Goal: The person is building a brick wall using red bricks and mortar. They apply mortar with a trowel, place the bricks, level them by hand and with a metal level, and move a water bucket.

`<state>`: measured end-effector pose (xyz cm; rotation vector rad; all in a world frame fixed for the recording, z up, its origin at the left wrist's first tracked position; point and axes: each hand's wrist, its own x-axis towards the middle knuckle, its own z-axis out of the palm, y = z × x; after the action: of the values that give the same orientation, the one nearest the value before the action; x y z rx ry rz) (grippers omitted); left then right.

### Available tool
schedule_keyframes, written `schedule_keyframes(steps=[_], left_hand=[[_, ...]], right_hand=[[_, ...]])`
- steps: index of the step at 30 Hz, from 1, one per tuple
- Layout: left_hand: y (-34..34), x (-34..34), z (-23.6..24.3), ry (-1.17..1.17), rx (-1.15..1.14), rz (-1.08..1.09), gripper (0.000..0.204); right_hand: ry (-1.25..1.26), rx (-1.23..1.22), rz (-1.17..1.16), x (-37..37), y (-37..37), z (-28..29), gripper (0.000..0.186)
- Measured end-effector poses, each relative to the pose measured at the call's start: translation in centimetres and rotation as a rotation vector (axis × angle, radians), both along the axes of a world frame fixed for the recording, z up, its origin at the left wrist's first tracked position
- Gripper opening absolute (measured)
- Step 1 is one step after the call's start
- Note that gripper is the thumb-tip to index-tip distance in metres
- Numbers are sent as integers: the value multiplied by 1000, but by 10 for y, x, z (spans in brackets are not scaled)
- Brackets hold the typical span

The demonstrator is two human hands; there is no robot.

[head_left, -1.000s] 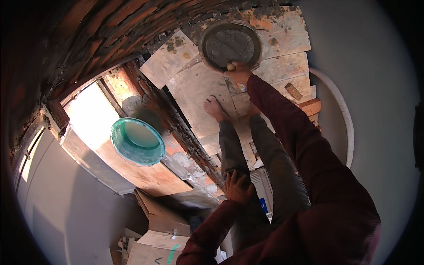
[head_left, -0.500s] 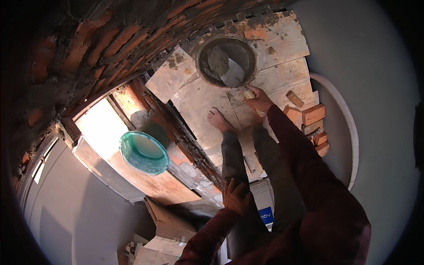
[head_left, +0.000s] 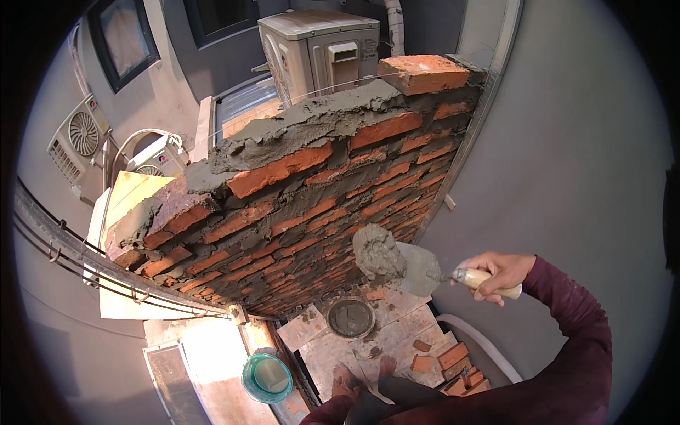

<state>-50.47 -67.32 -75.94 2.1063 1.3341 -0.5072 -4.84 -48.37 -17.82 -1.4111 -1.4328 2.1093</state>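
While a red-brick wall (head_left: 319, 209) topped with grey mortar (head_left: 304, 124) rises ahead, a round dark basin (head_left: 350, 336) sits near its foot, and a mortar-laden grey metal trowel (head_left: 423, 273) hangs before that wall, its pale wooden handle (head_left: 467, 277) clasped in the right hand (head_left: 501, 274), the grip of the left hand (head_left: 345, 389) unclear.

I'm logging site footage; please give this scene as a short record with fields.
Right hand: grips trowel by its pale handle
Trowel load: lump of wet mortar
Left hand: low in view, grip unclear
Wall: brick wall with mortar bed along its top, brick at right end
Boards below: round mortar tub, loose bricks
Left of boards: teal bucket
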Motion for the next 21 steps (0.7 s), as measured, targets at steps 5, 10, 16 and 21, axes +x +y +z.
schedule_keyframes(steps=[5,10,16,21], left_hand=[[61,9,145,-84,-196,173,68],[25,-18,112,-156,-42,697,71],[-5,-49,95,-225,-90,877,72],[-12,-85,47,-387,-196,1096,68]], right_hand=[[-13,333,-9,1,64,182,45],[-606,961,109,-16,142,241,49],[-1243,1543,299,-49,184,192,38],[-1315,1681,-30,-44,141,202,35]])
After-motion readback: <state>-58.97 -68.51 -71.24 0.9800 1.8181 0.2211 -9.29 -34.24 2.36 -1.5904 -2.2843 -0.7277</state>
